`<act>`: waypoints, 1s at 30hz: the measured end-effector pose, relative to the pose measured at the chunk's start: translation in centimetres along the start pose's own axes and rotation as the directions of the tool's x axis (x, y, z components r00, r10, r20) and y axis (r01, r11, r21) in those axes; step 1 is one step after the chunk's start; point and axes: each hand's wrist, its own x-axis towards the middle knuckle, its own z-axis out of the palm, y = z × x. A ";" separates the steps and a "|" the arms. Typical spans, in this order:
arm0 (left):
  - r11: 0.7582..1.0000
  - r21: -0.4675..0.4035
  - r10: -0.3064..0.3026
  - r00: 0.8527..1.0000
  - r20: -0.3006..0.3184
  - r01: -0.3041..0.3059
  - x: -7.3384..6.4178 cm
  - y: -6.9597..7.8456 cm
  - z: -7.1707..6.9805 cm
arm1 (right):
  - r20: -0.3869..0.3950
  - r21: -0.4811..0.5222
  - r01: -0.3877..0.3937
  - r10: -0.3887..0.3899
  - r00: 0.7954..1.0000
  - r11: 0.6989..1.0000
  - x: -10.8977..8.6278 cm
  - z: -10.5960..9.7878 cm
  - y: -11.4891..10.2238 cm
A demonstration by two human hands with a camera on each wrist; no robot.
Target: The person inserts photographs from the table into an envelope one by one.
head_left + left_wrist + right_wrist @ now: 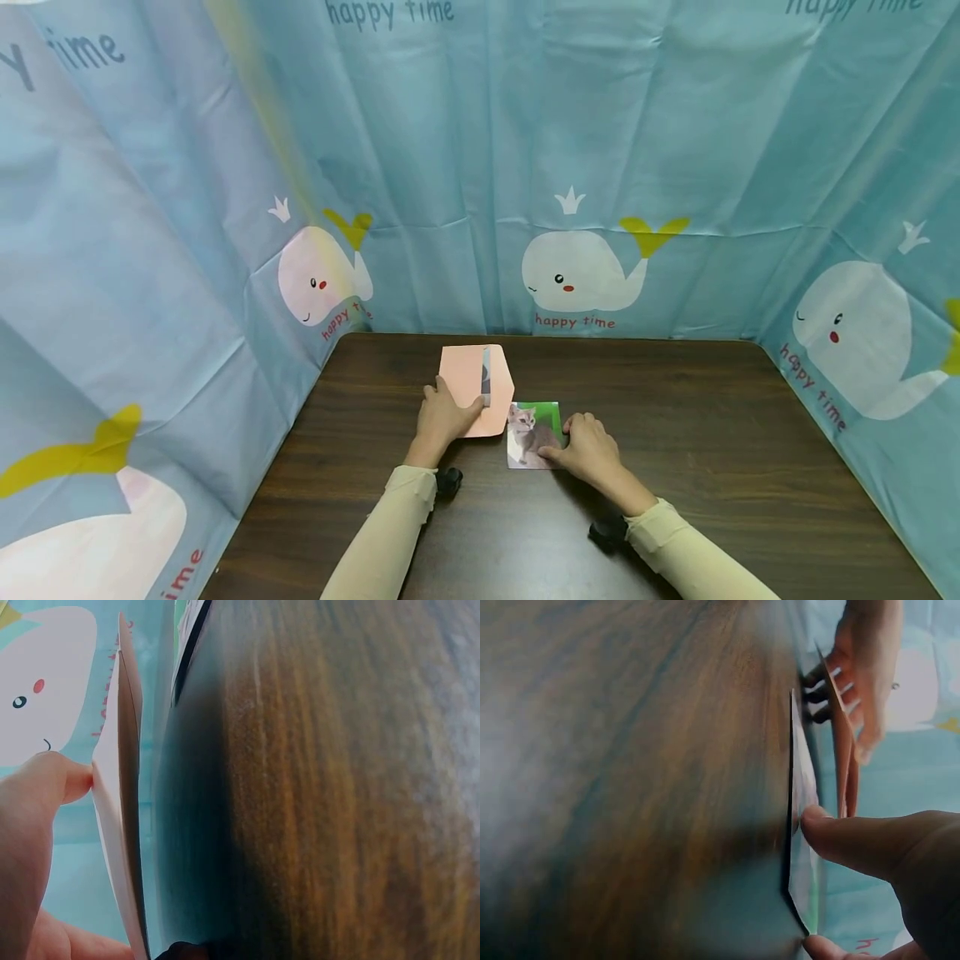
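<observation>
My left hand [441, 417] pinches a peach paper envelope [459, 367], thumb on its upper face and fingers behind it. The right wrist view shows those fingers between the envelope [841, 750] and the table. A narrow grey-blue strip [486, 371] shows in an opening near the envelope's pointed flap; what it belongs to cannot be told. Just right of the envelope is a square picture card [527, 437] of a grey kitten on green and white. By its right side, my right hand [588, 450] holds the card, thumb on its face and a finger at its edge.
Both hands work over a dark brown wooden table [690, 467]. A light blue curtain [465, 167] printed with whales stands behind it and along both sides. Black wrist straps [448, 483] sit at the cuffs of the cream sleeves.
</observation>
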 end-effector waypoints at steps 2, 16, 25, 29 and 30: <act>1.000 0.004 0.001 1.000 0.000 -0.001 0.0 0.0 0.0 | -0.002 -0.015 0.002 -0.002 1.000 1.000 0.1 0.0 -0.2; 1.000 0.002 0.006 1.000 0.001 -0.006 -0.1 0.0 -0.1 | 0.088 0.023 -0.033 0.031 0.996 0.999 0.3 -0.5 -0.5; 1.000 -0.012 0.005 1.000 0.002 -0.005 -0.2 0.0 0.0 | 0.070 0.055 -0.041 0.037 0.997 0.998 0.2 -0.4 -0.5; 1.000 -0.014 0.006 1.000 -0.004 -0.006 -0.2 0.0 -0.1 | 0.063 0.076 -0.027 0.022 0.998 0.997 0.1 -0.3 -0.5; 1.000 -0.014 0.008 1.000 -0.005 -0.008 -0.2 0.1 -0.1 | 0.064 0.083 -0.024 0.019 0.998 0.996 0.1 -0.4 -0.4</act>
